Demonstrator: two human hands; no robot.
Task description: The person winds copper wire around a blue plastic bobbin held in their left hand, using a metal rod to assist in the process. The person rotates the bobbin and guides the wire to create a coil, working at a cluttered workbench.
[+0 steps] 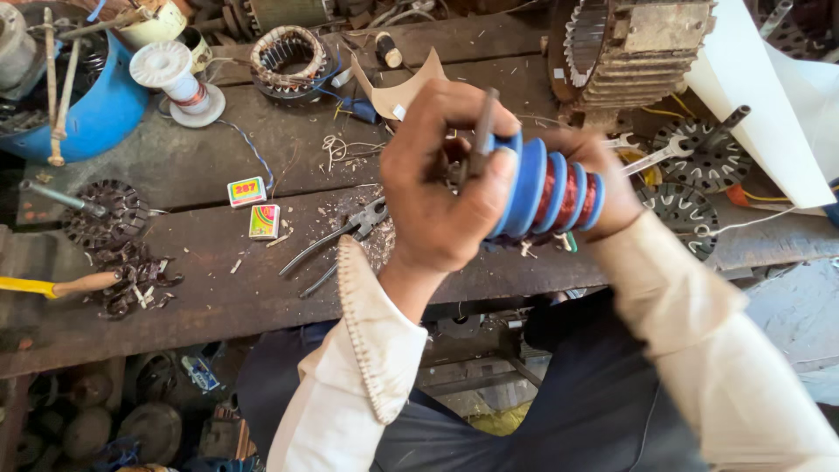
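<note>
While 2 small boxes [254, 206] and the pliers [336, 246] lie on the wooden counter [192, 288] at the left, the left hand [441, 188] is closed around a thin dark tool [481, 135] and the end of the blue former [546, 192]. This former, with copper wire between its 4 flanges, is held above the counter edge. The right hand [607, 179] grips its other end. It looks stiff and light; the wire seems delicate, so the flanges are safer to hold.

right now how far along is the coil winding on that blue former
Done: copper wire already fills the grooves of the blue former. In hand: the right hand holds its far end while the left hand presses a thin metal tool at its near flange. Left: the wound stator and pliers lie untouched on the bench.
</note>
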